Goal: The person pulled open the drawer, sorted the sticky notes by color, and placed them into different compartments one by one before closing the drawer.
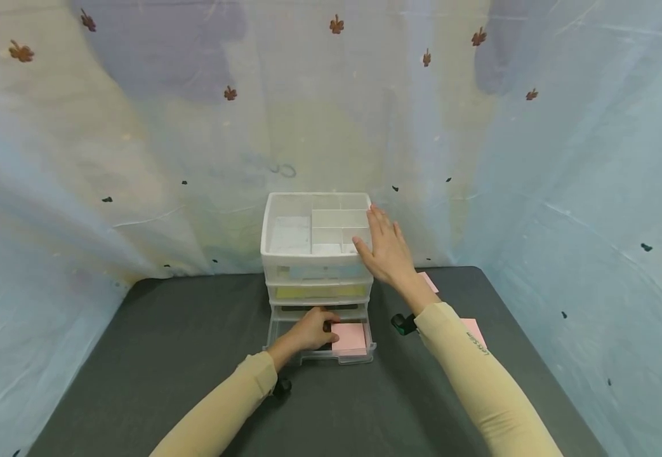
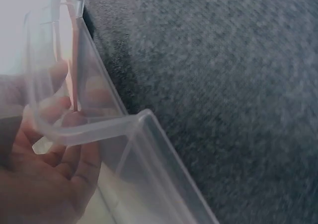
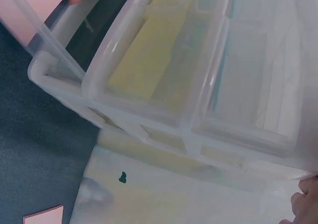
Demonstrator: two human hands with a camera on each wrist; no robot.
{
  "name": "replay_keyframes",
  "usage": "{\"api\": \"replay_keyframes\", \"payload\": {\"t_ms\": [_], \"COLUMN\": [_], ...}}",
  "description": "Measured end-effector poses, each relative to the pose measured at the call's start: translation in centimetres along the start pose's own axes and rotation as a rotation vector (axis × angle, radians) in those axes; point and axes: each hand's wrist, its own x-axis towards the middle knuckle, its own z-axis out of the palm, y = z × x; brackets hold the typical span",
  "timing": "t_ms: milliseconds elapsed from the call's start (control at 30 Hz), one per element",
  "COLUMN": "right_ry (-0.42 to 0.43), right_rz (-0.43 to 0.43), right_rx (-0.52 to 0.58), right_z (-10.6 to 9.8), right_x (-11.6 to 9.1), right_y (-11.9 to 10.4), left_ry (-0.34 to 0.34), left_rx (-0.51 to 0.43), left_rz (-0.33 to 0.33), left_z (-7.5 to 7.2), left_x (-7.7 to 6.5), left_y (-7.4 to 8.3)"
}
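Note:
A white drawer organizer has its lowest clear drawer pulled out. My left hand reaches into that drawer, fingers and thumb bent at the left edge of a pink sticky note pad. Through the clear plastic, the left wrist view shows the fingertips on either side of the pad's thin edge. My right hand rests with extended fingers against the organizer's right side near the top rim. Only part of that hand appears in the right wrist view.
The organizer's top tray is divided into compartments. Yellow contents show through a shut drawer. Two pink pieces, one farther back and one nearer, lie on the dark table by my right arm. A patterned curtain hangs behind.

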Motion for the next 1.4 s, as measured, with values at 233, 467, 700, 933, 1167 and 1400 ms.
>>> {"api": "replay_keyframes", "payload": {"t_ms": [233,467,700,933,1167,1400], "right_ry": [0.063,0.221,0.352,0.340,0.307,0.197], "right_rz": [-0.021,-0.067,-0.042,0.081,0.181,0.276], "right_rx": [0.048,0.161,0.212,0.221,0.207,0.117], "right_z": [-0.8,-1.8,-2.2,-2.3,-1.4,-0.1], "right_x": [-0.2,-2.1,-5.2,-8.8,-11.9,-14.9], "right_y": [-0.1,0.9,3.4,6.2,9.7,13.1], "left_ry": [0.000,0.157,0.514,0.775,0.868,0.817], "left_rx": [0.027,0.219,0.509,0.608,0.612,0.605], "left_rz": [0.003,0.064,0.286,0.442,0.444,0.356], "left_z": [-1.0,-2.0,-5.2,-9.7,-14.4,-17.8], "left_x": [-1.2,-3.3,-5.1,-6.1,-6.6,-6.3], "left_y": [0.9,2.3,4.0,5.3,5.4,5.0]}}
